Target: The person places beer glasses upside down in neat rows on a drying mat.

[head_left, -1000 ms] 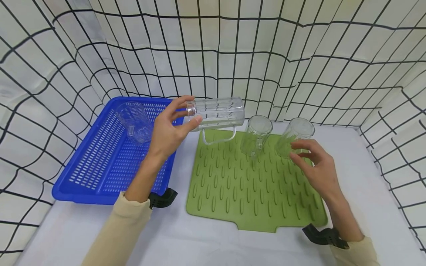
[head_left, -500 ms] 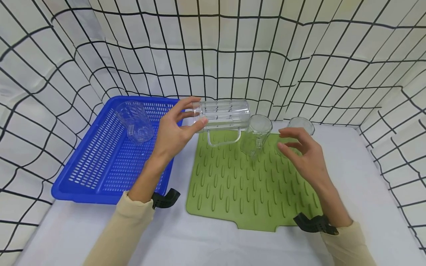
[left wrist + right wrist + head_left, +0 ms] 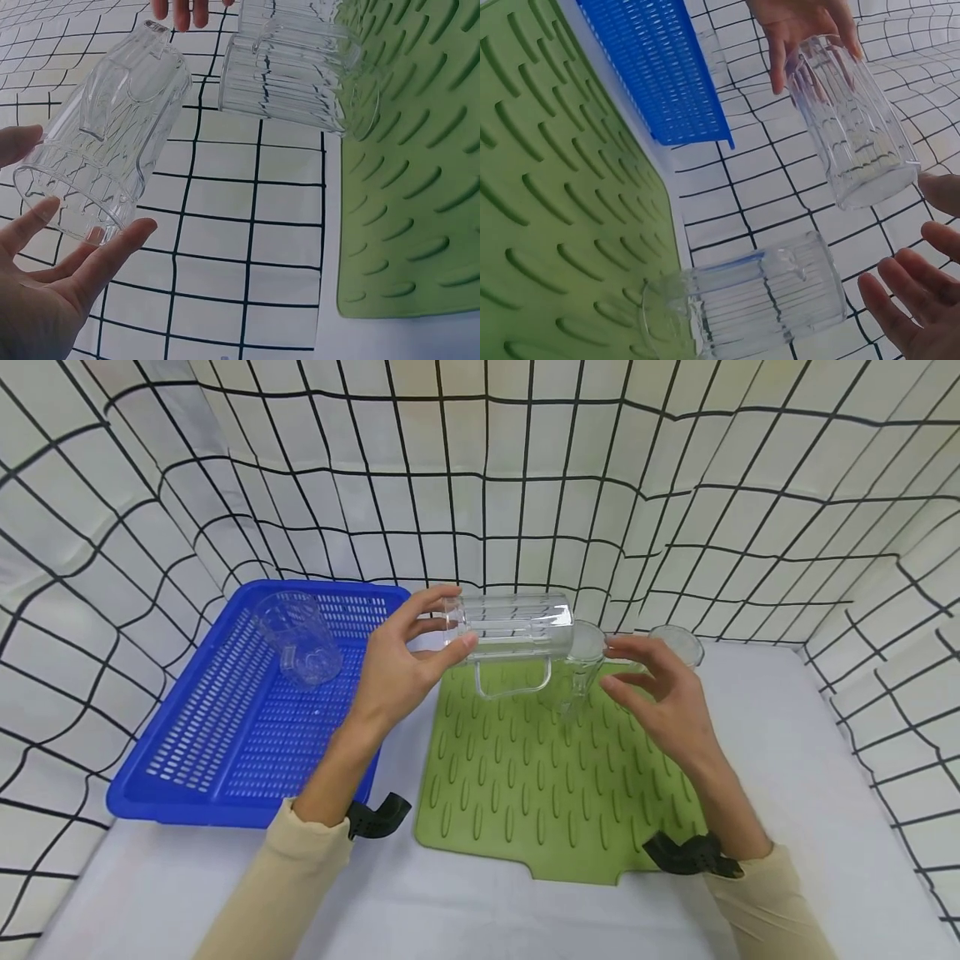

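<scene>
Room: pale sheets (image 3: pixel 375 452) line the left, back and right sides. Before them runs a black grid (image 3: pixel 486 537) of crossing lines, several of them bent or wavy toward the corners.

Counter (image 3: pixel 450 914): white, reaching back to the foot of the grid, with faint creases near the front and soft shading by the arms.

Basket (image 3: pixel 202 815): blue, rectangular, perforated in rows of slots, set on the counter at the left.

Mat (image 3: pixel 517 793): green, lying flat just right of the basket and apart from it; short raised ridges cover its face, and a tab projects from its front edge.

Sleeves (image 3: pixel 277 877): cream, entering from below on both sides.

Hands: the left hand (image 3: pixel 401 667) pinches one end of the held mug between thumb and fingers; the right hand (image 3: pixel 663 697) is spread, fingers loosely bent, near the mug's other end but apart from it.

Mugs, all clear: the held mug (image 3: pixel 517 627) lies sideways in the air above the mat's back edge, between the hands. A second mug (image 3: pixel 588 647) stands on the mat, partly hidden behind it; a third mug (image 3: pixel 681 643) shows behind the right hand. A fourth mug (image 3: pixel 300 639) leans inside the basket.

Wrist mounts (image 3: pixel 381 817): black, one at each cuff.

Handle (image 3: pixel 513 692): on the held mug's lower side in the head view.
</scene>
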`<state>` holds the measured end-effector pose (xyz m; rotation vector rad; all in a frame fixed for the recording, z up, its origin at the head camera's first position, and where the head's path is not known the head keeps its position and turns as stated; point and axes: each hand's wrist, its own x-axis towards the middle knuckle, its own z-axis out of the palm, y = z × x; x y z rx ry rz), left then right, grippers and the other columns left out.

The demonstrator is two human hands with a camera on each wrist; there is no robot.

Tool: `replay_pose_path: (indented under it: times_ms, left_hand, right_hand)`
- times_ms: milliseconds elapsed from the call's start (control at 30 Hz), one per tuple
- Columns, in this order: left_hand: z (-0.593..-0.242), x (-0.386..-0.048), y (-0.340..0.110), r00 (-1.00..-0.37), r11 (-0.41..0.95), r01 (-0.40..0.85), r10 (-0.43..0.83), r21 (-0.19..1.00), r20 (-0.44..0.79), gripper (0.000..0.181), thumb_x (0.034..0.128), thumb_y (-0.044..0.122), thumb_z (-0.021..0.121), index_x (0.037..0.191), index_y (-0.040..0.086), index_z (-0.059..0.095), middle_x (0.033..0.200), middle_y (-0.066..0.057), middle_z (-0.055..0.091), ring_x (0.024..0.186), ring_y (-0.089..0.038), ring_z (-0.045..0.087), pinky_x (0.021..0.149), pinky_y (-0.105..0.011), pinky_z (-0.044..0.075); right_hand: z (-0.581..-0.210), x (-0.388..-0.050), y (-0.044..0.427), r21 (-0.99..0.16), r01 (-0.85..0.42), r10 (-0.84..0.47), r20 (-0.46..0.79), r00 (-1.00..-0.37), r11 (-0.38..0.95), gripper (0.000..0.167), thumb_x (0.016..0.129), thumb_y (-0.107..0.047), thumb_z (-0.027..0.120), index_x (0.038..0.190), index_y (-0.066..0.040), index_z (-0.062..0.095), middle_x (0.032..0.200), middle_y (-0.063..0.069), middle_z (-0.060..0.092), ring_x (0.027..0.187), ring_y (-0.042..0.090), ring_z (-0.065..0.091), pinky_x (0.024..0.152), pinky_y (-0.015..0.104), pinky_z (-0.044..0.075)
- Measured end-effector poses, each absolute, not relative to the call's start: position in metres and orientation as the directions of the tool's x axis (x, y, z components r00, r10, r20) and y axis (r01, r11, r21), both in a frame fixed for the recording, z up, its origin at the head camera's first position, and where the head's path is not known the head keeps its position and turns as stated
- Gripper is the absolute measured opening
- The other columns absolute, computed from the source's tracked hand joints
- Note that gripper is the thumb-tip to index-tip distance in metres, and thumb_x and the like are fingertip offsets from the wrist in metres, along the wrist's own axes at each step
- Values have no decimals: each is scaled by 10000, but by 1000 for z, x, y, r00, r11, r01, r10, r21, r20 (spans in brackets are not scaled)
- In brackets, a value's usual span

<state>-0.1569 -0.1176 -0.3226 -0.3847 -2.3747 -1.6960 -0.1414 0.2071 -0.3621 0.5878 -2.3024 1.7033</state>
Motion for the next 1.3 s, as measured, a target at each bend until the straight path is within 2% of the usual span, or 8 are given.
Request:
replay_pose_path:
  times_ms: [200,400,500,633,767,933,1167,1300]
  left_hand:
    - [-323,-154,-110,-946,273,325,108,906,307,556,911,277,803,1430,304,607,1469,36,605,1303,-243,641,953,-466,623]
    - [-324,-153,-104,-942,269,336,115,903,316,568,902,275,808,1433,305,610,1442,-17,607,1297,-250,646,908,-476,635]
    - [-325,-153,-102,-943,264,333,118,905,312,575,902,273,806,1441,296,605,1449,-21,603,1302,-273,643,939,-482,627]
    - [-326,-152,-100,-946,257,323,110,911,305,582,900,277,807,1444,279,602,1446,-20,609,1289,-272,648,970,-478,617]
    - [-329,-151,-97,-948,250,316,112,915,297,582,898,287,808,1442,262,604,1452,-3,614,1274,-237,651,965,-473,618]
    - [-333,-150,-93,-948,247,315,121,916,293,566,901,299,801,1433,293,608,1442,18,625,1258,-273,662,964,-455,620]
    - [-335,-149,-91,-947,230,319,124,919,297,572,908,291,785,1447,240,600,1390,-67,641,1223,-271,683,964,-481,617]
    - [-337,-149,-90,-948,236,314,129,920,290,563,912,305,777,1445,273,600,1392,-81,642,1226,-278,686,944,-483,624]
  right_hand:
    - [-356,-143,199,-876,-439,-197,403,-894,201,579,907,74,726,1451,-20,554,1462,123,584,1320,150,599,1028,232,566]
    - [-354,-145,195,-880,-456,-215,423,-880,136,676,886,116,716,1506,-49,504,1531,128,530,1370,175,566,1014,257,580]
    - [-352,-148,194,-880,-461,-246,423,-872,119,755,861,132,728,1538,-79,470,1570,152,490,1400,173,543,1030,275,577]
    - [-351,-150,192,-885,-448,-288,399,-871,129,875,830,143,744,1586,-147,415,1633,111,429,1452,160,488,1063,275,557]
    - [-351,-152,193,-895,-430,-299,382,-874,114,909,836,150,729,1609,-178,381,1679,75,368,1487,169,452,1065,238,542]
    - [-352,-155,196,-908,-416,-323,383,-865,38,900,842,168,707,1613,-154,373,1690,86,348,1477,187,466,1058,225,540]
    - [-351,-158,198,-910,-411,-366,398,-841,-46,926,814,193,723,1612,-107,361,1695,136,324,1445,193,501,1077,274,549]
    - [-351,-162,198,-911,-398,-377,408,-832,-107,908,801,224,700,1596,-77,380,1680,166,338,1427,238,515,1088,308,550]
